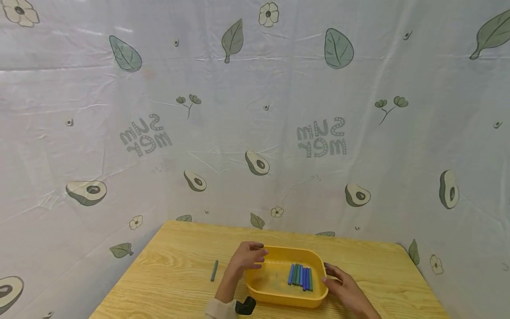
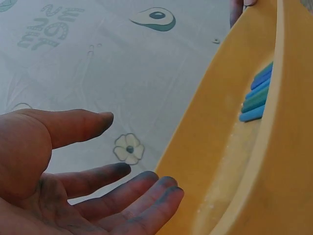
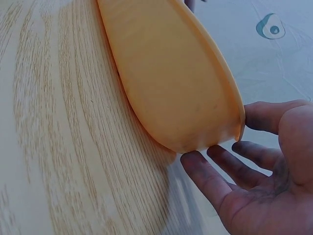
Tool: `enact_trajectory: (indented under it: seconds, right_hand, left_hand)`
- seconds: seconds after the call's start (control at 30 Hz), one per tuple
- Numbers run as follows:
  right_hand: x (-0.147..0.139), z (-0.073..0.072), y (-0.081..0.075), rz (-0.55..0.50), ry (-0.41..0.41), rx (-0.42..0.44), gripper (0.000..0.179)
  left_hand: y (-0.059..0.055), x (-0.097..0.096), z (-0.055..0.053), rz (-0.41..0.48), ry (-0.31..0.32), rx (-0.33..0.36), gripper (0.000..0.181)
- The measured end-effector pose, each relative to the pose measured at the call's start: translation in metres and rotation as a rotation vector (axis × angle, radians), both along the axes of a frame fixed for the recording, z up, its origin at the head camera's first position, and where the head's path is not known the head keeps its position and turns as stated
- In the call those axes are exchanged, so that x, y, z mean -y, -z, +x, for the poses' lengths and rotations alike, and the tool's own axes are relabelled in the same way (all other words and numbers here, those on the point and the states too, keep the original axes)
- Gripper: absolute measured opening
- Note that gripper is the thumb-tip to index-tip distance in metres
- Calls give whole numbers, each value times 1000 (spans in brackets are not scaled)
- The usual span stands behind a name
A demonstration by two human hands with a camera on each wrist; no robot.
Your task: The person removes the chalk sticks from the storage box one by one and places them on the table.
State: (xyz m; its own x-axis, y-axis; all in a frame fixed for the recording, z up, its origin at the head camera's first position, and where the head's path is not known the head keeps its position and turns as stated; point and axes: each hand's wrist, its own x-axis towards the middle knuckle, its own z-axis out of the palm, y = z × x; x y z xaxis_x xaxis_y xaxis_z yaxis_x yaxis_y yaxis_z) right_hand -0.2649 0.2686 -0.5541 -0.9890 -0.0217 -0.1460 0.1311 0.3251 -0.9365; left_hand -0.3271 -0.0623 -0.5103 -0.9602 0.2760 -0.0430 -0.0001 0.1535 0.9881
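A yellow plastic tray (image 1: 284, 299) with rounded corners sits on the table in the head view. Several blue and green chalk-like sticks (image 1: 300, 277) lie side by side in its right half. My left hand (image 1: 249, 256) hovers at the tray's left end, fingers spread and holding nothing; its fingertips (image 2: 168, 193) are smudged dark. At the other end, my right hand (image 1: 341, 283) holds the tray, thumb at the rim and fingertips (image 3: 193, 159) against the outer end wall. One green stick (image 1: 214, 270) lies alone on the table, left of my left hand.
The wooden table (image 1: 179, 248) reaches back to a pale curtain (image 1: 223, 133) printed with avocados and leaves, which also hangs along both sides. A dark band (image 1: 245, 305) is worn on the left wrist, by a light sleeve (image 1: 221, 309).
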Motion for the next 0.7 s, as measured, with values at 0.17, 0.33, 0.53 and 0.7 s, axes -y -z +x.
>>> enact_trajectory:
  seconds: [0.17, 0.33, 0.53, 0.7]
  right_hand:
    - [-2, -1, -1, -18, -24, 9, 70]
    - [-3, 0, -2, -25, -51, -3, 71]
    - [-4, 1, -3, -29, -73, -16, 72]
    - [-5, 2, -3, -29, -81, -13, 72]
  left_hand:
    - [7, -11, -6, 2, 11, 39, 57]
    - [10, -22, -10, -9, 18, 88, 58]
    - [15, -36, -12, -16, 27, 88, 55]
    - [19, -48, -11, -40, 33, 90, 54]
